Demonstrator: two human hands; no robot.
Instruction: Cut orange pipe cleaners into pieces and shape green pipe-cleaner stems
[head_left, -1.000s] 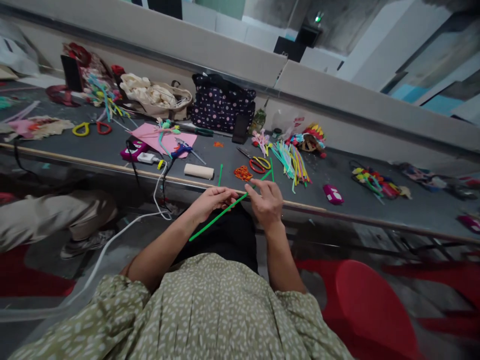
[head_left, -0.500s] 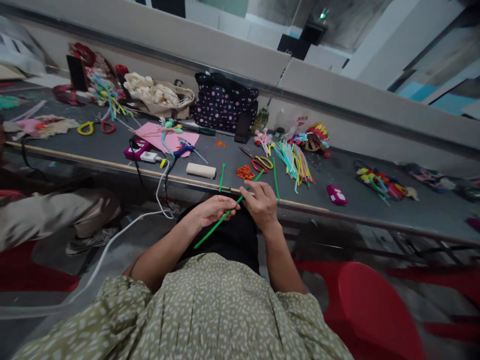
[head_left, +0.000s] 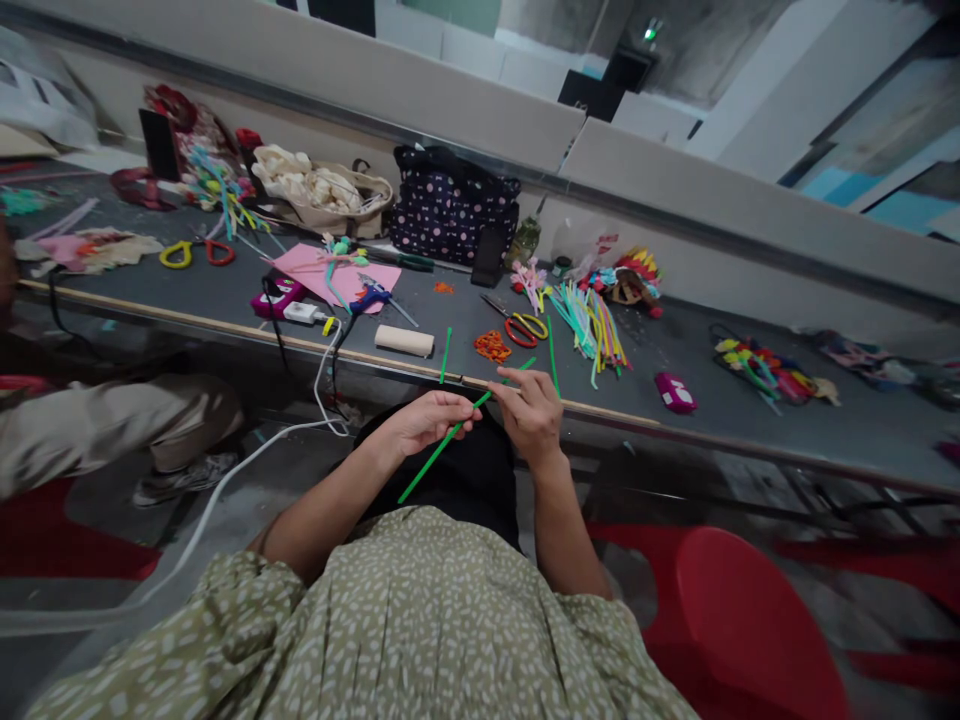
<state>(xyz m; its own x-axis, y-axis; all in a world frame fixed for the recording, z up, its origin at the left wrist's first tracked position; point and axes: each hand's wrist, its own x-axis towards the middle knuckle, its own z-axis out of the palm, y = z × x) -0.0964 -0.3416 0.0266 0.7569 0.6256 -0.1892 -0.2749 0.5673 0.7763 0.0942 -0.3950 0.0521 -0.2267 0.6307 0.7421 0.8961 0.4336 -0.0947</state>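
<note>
A green pipe cleaner (head_left: 430,462) runs slantwise through both hands, just over my lap at the table's front edge. My left hand (head_left: 436,418) pinches it near its middle between thumb and fingertips. Farther up the stem, my right hand (head_left: 531,412) has its thumb and fingers closed on it, and the tip sticks out beyond the fingers. Two more green pipe cleaners lie on the table, a short one (head_left: 446,355) left of the hands and another (head_left: 553,356) to the right. Between these rest an orange coiled piece (head_left: 492,346) and scissors (head_left: 526,327) with red and yellow handles.
A cardboard-like roll (head_left: 404,340) and a blue glue gun (head_left: 370,293) lie to the left, by pink paper (head_left: 300,262). Bundled pipe cleaners (head_left: 592,325) are on the right. A dark dotted bag (head_left: 454,208) stands behind. A white cable (head_left: 247,455) hangs beside my left arm.
The held pipe cleaner has shifted slightly up and right at its lower end. My right hand's fingers have moved a little down and right along it.
</note>
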